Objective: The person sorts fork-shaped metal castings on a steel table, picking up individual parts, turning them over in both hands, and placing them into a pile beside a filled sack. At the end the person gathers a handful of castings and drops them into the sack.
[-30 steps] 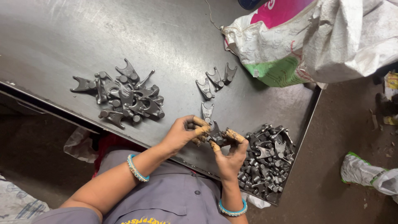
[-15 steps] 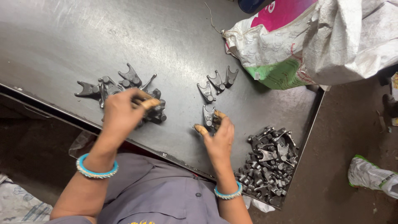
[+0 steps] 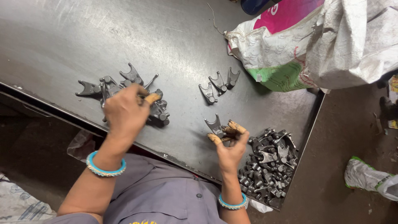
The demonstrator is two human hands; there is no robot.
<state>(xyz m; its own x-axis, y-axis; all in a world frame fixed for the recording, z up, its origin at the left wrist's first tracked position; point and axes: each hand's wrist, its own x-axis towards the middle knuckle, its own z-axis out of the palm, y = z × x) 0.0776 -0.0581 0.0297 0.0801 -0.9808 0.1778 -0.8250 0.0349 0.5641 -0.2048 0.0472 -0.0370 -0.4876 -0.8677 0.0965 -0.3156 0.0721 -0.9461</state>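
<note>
Right hand grip is closed on a dark forked metal forging, prongs pointing away; left hand is curled over the heap of forgings.

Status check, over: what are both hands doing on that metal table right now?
Left hand over the left pile of forked metal parts. Right hand pinching one forked part by the heap at the table's corner. Three-part row beyond, untouched.
</note>
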